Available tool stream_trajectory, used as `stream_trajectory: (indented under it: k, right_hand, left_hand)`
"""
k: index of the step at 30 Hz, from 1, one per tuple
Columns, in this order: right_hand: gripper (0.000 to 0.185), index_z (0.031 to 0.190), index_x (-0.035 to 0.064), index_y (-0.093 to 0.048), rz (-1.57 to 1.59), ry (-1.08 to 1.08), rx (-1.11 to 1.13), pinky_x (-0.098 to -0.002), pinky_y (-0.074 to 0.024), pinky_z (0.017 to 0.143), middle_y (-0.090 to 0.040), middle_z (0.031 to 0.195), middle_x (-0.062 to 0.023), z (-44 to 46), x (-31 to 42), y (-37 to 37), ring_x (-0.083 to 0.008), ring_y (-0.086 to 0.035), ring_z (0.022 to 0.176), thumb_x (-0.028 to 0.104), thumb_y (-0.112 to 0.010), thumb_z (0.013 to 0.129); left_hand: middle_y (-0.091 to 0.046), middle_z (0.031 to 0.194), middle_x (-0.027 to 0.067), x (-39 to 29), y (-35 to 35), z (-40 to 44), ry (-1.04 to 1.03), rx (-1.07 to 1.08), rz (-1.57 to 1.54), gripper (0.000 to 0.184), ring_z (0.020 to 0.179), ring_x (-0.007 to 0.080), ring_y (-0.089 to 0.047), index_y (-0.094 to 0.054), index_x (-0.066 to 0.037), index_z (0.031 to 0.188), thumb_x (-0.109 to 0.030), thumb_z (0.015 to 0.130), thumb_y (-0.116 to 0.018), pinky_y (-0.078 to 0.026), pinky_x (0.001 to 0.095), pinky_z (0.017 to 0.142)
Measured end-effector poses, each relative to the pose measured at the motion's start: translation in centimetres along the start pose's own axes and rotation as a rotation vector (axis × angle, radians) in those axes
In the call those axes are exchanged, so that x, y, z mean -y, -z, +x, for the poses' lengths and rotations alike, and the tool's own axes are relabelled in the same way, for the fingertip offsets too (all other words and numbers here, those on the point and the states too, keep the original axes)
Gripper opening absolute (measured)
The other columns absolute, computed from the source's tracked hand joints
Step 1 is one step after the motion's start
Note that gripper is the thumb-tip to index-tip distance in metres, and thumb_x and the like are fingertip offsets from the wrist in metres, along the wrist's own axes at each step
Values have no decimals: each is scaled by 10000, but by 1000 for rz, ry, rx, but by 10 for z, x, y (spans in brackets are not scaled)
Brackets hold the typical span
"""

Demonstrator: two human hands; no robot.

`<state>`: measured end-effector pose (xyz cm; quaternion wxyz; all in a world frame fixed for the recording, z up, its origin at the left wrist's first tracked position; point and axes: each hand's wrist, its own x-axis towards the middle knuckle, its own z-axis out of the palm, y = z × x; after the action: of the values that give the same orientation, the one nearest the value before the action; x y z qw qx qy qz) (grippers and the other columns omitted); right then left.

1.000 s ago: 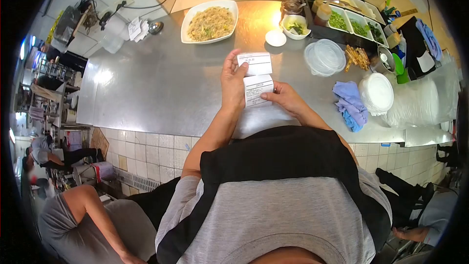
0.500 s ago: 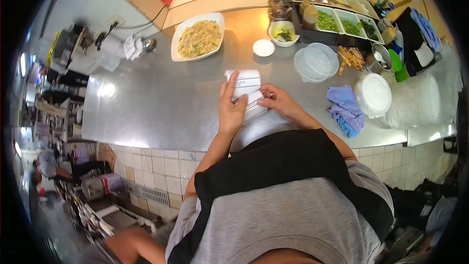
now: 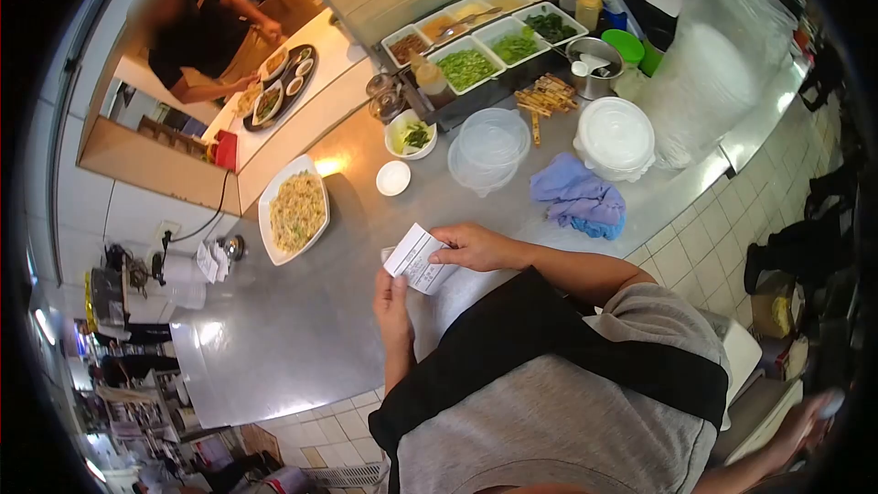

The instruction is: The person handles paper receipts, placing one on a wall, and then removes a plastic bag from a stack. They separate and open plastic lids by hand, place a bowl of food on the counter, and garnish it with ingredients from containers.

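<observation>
Printed paper slips (image 3: 416,259) are held just above the steel counter in front of me. My right hand (image 3: 476,248) pinches their right edge between thumb and fingers. At their lower left, my left hand (image 3: 393,302) is closed on the slips, with the thumb in front and part of the fingers hidden behind the paper. Beyond my hands stand a small white cup (image 3: 393,178) and a white bowl of greens (image 3: 411,135). Farther left sits a white dish of fried rice or noodles (image 3: 298,210).
Clear plastic lids (image 3: 490,151), a purple cloth (image 3: 581,192) and a white lidded tub (image 3: 615,137) lie to the right. Topping trays (image 3: 466,64) line the back. Two people show beyond the serving opening (image 3: 265,142); another person's hand (image 3: 805,425) is lower right.
The view has turned, so the counter appears rotated. My right hand has moved from the slips' lower part to their upper right edge; my left hand now holds them lower down.
</observation>
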<state>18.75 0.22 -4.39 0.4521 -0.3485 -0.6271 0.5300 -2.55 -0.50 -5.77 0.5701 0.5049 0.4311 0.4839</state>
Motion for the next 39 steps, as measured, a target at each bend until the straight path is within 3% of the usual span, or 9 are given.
stream_trajectory:
  k: [6, 12, 13, 15, 17, 20, 22, 31, 39]
  right_hand:
    - [253, 1044, 51, -605, -553, -119, 207, -348, -479, 777, -652, 974, -124, -2, 34, 39, -235, -628, 880, 220, -597, 857]
    - [203, 992, 66, -646, -299, 304, -802, -269, -485, 677, -670, 866, -67, 27, 76, 264, -140, -619, 712, 211, -560, 880]
    - [194, 982, 68, -656, -538, 278, -1100, -258, -481, 664, -669, 827, -70, 29, 72, 320, -124, -613, 707, 195, -565, 867]
    - [227, 979, 72, -658, -719, 399, -1427, -339, -489, 676, -669, 823, -122, 22, 50, 415, -248, -643, 747, 227, -598, 824]
    - [278, 1011, 67, -632, -1053, -33, -1565, -422, -495, 750, -646, 864, -185, 6, 42, 463, -374, -616, 863, 227, -583, 789]
    - [323, 1081, 61, -558, -1078, -515, -1479, -526, -420, 885, -554, 1109, -267, -15, 11, 516, -465, -510, 1042, 183, -450, 802]
    - [289, 978, 20, -594, -1311, -513, -1404, -510, -460, 840, -567, 1084, -252, -32, -72, 613, -437, -539, 1014, 206, -468, 798]
    - [481, 1028, -1, -640, -1189, -936, -1101, -442, -424, 935, -589, 1099, -240, -22, -29, 607, -403, -550, 1052, 406, -419, 896]
    - [488, 939, -5, -674, -1044, -951, -1024, -378, -470, 901, -626, 1049, -228, -27, -38, 636, -326, -602, 1017, 302, -716, 561]
  left_hand:
    - [-653, 946, 75, -1, -30, 11, -57, -109, 7, 265, 850, 128, -590, -620, 46, 1057, -155, 885, -606, -452, 265, 804]
    - [-643, 943, 75, -19, 10, 29, -32, -237, 38, 240, 822, 117, -578, -613, 67, 1037, -115, 880, -599, -451, 259, 777]
    - [-642, 934, 70, -21, 20, 29, -26, -270, 54, 238, 813, 114, -576, -611, 69, 1037, -108, 878, -599, -451, 258, 765]
    - [-638, 878, 42, -18, 43, 27, -35, -337, 107, 220, 772, 99, -560, -628, 57, 1009, -112, 869, -608, -441, 249, 707]
    - [-633, 816, 18, -21, 69, 22, 37, -402, 283, 209, 730, 82, -543, -648, 46, 968, -129, 855, -627, -426, 241, 655]
    - [-643, 791, 12, -28, 96, 18, -11, -465, 479, 196, 716, 76, -545, -663, 32, 940, -135, 839, -644, -435, 240, 655]
    - [-643, 772, 18, -25, 118, 19, 6, -508, 468, 174, 681, 76, -538, -665, 27, 905, -131, 836, -639, -435, 245, 634]
    - [-670, 817, 47, -35, 115, 47, 21, -516, 496, 159, 701, 98, -582, -679, 19, 912, -112, 837, -631, -456, 251, 669]
    - [-664, 825, 44, -46, 78, 56, 38, -430, 467, 193, 725, 86, -566, -662, 28, 953, -136, 855, -632, -449, 244, 685]
